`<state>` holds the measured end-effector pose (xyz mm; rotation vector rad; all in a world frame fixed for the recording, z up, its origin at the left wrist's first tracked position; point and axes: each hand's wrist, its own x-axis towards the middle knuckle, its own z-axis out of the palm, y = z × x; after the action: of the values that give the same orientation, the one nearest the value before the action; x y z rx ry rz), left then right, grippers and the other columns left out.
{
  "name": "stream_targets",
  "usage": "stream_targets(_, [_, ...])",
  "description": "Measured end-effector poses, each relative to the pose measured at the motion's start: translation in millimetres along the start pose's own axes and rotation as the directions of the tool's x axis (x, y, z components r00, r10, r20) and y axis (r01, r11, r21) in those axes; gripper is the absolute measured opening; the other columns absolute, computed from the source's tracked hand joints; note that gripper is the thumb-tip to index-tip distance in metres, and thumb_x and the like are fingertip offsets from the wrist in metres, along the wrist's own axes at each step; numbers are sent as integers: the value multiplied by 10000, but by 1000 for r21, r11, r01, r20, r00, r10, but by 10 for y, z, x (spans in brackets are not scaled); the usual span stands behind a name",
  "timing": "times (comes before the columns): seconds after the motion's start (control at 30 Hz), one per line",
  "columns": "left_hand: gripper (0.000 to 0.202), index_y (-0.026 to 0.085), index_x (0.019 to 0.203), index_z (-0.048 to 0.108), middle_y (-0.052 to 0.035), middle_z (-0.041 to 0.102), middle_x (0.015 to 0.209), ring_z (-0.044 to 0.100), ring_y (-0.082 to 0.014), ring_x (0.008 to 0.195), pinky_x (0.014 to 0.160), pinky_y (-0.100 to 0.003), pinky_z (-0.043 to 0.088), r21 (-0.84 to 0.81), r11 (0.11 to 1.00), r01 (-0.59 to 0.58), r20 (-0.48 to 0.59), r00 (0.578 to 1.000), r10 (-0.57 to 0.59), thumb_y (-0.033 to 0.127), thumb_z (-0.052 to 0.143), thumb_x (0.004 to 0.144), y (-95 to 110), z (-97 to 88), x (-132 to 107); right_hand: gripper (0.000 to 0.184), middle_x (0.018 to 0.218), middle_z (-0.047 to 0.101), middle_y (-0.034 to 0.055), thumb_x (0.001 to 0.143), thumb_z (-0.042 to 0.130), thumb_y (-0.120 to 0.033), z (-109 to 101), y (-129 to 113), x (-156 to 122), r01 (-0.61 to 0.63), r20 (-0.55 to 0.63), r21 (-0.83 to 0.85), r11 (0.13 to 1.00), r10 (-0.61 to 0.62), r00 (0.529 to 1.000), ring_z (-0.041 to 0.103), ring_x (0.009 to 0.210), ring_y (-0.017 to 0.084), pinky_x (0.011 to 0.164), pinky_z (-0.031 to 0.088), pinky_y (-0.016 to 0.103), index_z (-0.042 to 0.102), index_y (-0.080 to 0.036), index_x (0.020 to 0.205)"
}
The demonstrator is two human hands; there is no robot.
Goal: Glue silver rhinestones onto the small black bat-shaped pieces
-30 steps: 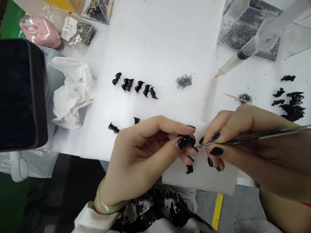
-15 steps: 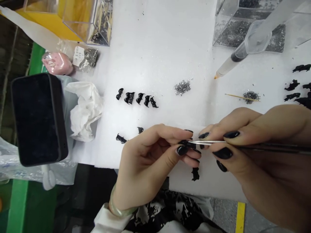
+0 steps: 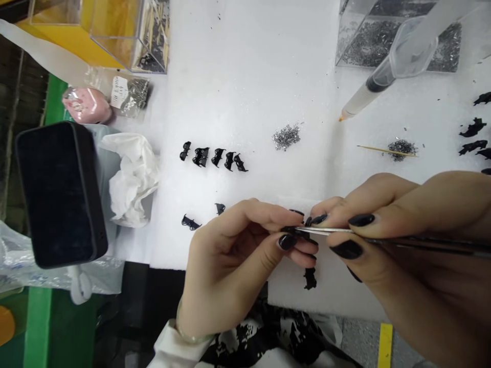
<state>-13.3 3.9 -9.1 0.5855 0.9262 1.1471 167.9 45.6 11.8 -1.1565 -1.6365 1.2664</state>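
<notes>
Between thumb and fingertips, my left hand [image 3: 233, 260] pinches a small black piece [image 3: 307, 236], mostly covered by the fingers. My right hand [image 3: 399, 235] is closed on a pair of tweezers [image 3: 322, 231], whose silvery tips touch the piece at my left fingertips. Whether the tips grip anything tiny, I cannot tell. Another black piece [image 3: 309, 278] lies on the white sheet just below my left fingers. Left of that hand are two more black pieces, one of them a bar-like piece [image 3: 191, 222]. Farther up sits a row of several black pieces [image 3: 215, 157].
Small metallic bits form a pile [image 3: 286, 137] mid-sheet; a second pile [image 3: 401, 148] has a toothpick [image 3: 378, 149] across it. A syringe [image 3: 364, 99] slants at upper right before a clear box [image 3: 368, 46]. At left are a phone [image 3: 59, 194] and crumpled tissue [image 3: 132, 179].
The view has shifted slightly. Both hands keep their grip near the same spot, and the tweezer tips stay at the black piece, with the right fingers slightly changed in position.
</notes>
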Motion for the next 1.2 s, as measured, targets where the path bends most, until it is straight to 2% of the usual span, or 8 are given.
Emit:
stream_targets(0.17, [317, 244, 1110, 751, 37, 787, 974, 796, -135, 895, 844, -233, 697, 12, 1000, -22, 4, 1000, 22, -4, 588, 997, -8, 0, 4, 141, 965, 702, -15, 961, 609, -152, 6, 14, 31, -6, 21, -6, 1000, 6, 1000, 740, 872, 178, 774, 692, 336, 538, -273, 968])
stream_targets(0.33, [327, 241, 1127, 749, 42, 788, 989, 788, -99, 918, 865, -140, 652, -9, 1000, -24, 16, 1000, 24, -8, 577, 1003, -6, -17, 11, 142, 951, 699, -32, 955, 618, -181, 2, 32, 29, -8, -8, -83, 997, 7, 1000, 740, 857, 182, 774, 689, 354, 524, -287, 957])
stream_targets(0.5, [338, 231, 1143, 744, 43, 782, 1011, 777, -74, 936, 887, -105, 627, -25, 999, -48, 35, 998, 49, -21, 569, 1003, -21, -22, 10, 144, 929, 689, -38, 957, 611, -179, -8, 36, 23, 7, 10, -95, 995, -6, 1000, 738, 863, 174, 787, 688, 344, 521, -290, 965])
stream_targets(0.63, [332, 240, 1127, 752, 39, 784, 993, 783, -87, 913, 874, -129, 644, -8, 999, -32, 18, 999, 33, -13, 582, 997, -24, -5, 7, 110, 915, 677, -17, 971, 631, -236, 17, 19, 24, -10, -12, -103, 995, 8, 1000, 731, 890, 195, 733, 680, 347, 538, -288, 940])
stream_targets(0.8, [310, 232, 1138, 751, 18, 777, 1003, 796, -136, 920, 859, -188, 676, 18, 998, -56, 16, 998, 55, 6, 593, 996, -21, -14, 14, 140, 824, 669, -17, 956, 689, -236, 52, -48, 90, -41, -120, -20, 999, 38, 992, 741, 795, 171, 774, 671, 290, 573, -248, 880])
stream_targets(1.0, [323, 212, 1127, 755, 3, 771, 989, 795, -128, 900, 844, -173, 668, 56, 995, -78, 12, 997, 77, -27, 595, 982, -3, -1, 18, 219, 827, 705, 19, 933, 740, -373, 57, -81, 143, -56, -78, 108, 993, 64, 995, 759, 841, 190, 723, 678, 244, 607, -213, 862])
stream_targets(1.1, [330, 212, 1129, 756, 4, 774, 982, 793, -121, 888, 839, -168, 663, 75, 994, -79, 10, 997, 78, -34, 594, 980, -3, 11, 17, 201, 797, 708, 13, 920, 758, -316, 55, -74, 145, -65, -73, 143, 988, 76, 994, 757, 804, 167, 717, 670, 210, 616, -204, 833])
stream_targets(1.2, [334, 218, 1119, 757, 7, 782, 967, 793, -127, 866, 842, -201, 675, 92, 992, -85, 8, 996, 85, -35, 591, 979, -9, 7, 14, 147, 808, 714, 1, 923, 719, -180, 40, -59, 147, -89, -39, 182, 979, 97, 994, 751, 838, 145, 753, 656, 173, 602, -208, 839])
